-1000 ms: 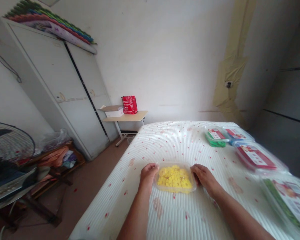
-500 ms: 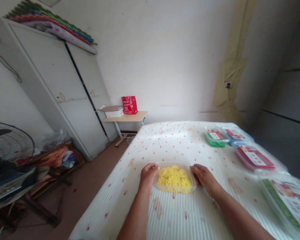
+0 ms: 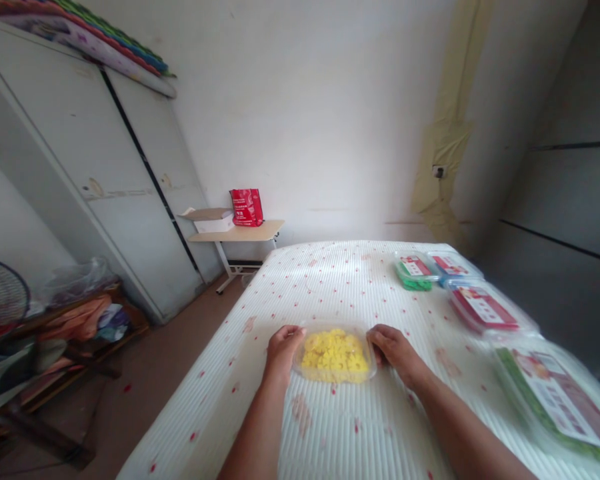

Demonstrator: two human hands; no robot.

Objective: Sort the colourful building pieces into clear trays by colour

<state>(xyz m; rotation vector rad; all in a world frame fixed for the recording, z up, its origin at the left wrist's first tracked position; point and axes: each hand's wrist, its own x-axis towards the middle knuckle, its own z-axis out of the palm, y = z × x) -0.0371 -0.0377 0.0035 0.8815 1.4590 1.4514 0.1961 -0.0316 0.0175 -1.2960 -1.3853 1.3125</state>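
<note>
A clear plastic container (image 3: 299, 368) of yellow flower-shaped pieces (image 3: 334, 353) sits on the white bedspread in front of me. No label shows on its top. My left hand (image 3: 284, 347) pinches its left rim, thumb along the edge. At the opposite end, my right hand (image 3: 390, 348) grips the right rim with curled fingers, partly hidden behind the hand. Both hands rest low, close to the cloth.
Labelled plastic containers line the right side: green (image 3: 414, 270), blue (image 3: 453, 265), red (image 3: 487, 307) and a larger leaf-green one (image 3: 550, 400). A small table (image 3: 260, 231) holds a red bag (image 3: 247, 208) and a white box (image 3: 211, 222). A fan (image 3: 0, 300) stands left.
My view has turned slightly to the right, so everything sits further left. Both hands keep the same hold on the container of yellow pieces.
</note>
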